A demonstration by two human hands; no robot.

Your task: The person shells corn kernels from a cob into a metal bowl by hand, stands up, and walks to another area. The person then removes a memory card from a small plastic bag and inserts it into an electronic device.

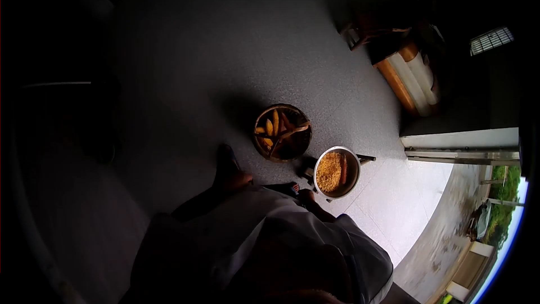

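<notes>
1 pot [354, 174] w/ corn [327, 174], R of hands [306, 195]

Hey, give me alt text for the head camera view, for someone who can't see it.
A metal pot of yellow corn kernels sits beside a round basket of corn cobs, with dim grey floor around them. The person's right hand is in shadow near the pot, its grip unclear. Daylit greenery shows at far right.
</notes>
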